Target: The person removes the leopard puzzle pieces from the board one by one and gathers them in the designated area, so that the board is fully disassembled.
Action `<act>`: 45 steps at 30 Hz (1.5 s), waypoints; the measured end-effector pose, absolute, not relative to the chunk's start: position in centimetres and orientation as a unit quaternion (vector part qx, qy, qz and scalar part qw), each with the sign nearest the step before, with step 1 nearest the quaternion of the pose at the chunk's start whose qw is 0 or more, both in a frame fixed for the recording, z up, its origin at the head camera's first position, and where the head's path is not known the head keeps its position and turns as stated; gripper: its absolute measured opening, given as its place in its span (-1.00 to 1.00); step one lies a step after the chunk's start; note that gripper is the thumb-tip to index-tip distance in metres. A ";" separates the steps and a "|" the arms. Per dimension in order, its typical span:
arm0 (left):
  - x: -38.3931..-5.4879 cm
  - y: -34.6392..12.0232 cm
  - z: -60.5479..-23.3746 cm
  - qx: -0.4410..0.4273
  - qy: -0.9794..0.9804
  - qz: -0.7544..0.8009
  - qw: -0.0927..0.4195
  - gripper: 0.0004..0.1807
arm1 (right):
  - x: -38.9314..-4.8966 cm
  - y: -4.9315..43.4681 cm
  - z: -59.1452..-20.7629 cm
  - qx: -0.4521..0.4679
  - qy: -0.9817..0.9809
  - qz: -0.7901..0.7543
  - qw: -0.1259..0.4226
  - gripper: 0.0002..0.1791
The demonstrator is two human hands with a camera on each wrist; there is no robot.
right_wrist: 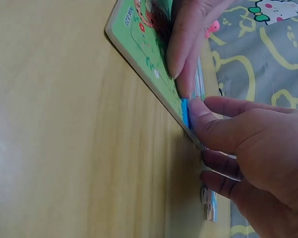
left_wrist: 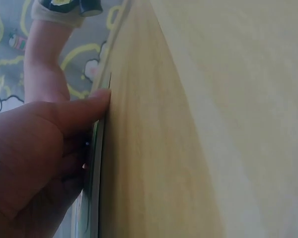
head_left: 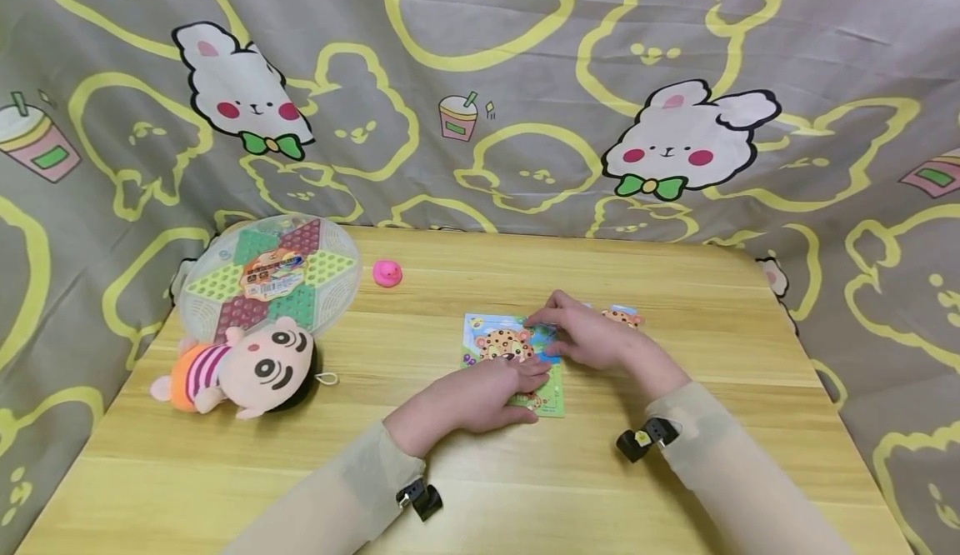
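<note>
The leopard puzzle (head_left: 504, 342) lay just right of the frame's centre; seating a blue piece (right_wrist: 185, 114) seemed in hand, calling next for level pressing. It looked bright, blue above, green below. The left hand (head_left: 491, 392) rested on it, fingers straight; the right hand (head_left: 592, 336) touched the piece, pinching or not I couldn't tell.

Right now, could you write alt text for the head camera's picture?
A person's left hand rests on a spotted-animal puzzle while the right hand touches its far right part, on a wooden table. A loose piece lies beyond the right hand; on the left are a doll, a round game board and a pink toy.
</note>
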State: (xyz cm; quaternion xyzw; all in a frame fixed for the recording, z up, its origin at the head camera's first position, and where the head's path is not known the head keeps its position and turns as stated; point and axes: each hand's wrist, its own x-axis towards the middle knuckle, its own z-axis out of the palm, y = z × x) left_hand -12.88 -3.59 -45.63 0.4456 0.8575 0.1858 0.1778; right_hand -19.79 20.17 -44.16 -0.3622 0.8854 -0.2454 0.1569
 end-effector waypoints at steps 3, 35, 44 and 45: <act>-12.9 -3.7 -45.7 0.442 0.857 0.192 0.182 -0.31 | -20.1 20.0 -44.1 -0.367 0.885 -0.238 0.162 -0.48; -12.7 -3.6 -45.6 0.436 0.856 0.213 0.179 -0.31 | -22.3 18.4 -42.8 -0.393 0.874 -0.175 0.225 -0.46; -12.8 -3.7 -45.6 0.434 0.857 0.210 0.181 -0.31 | -22.6 18.0 -42.8 -0.412 0.870 -0.158 0.219 -0.47; -12.8 -3.7 -45.6 0.434 0.857 0.210 0.182 -0.31 | -22.7 18.0 -42.8 -0.410 0.870 -0.161 0.220 -0.46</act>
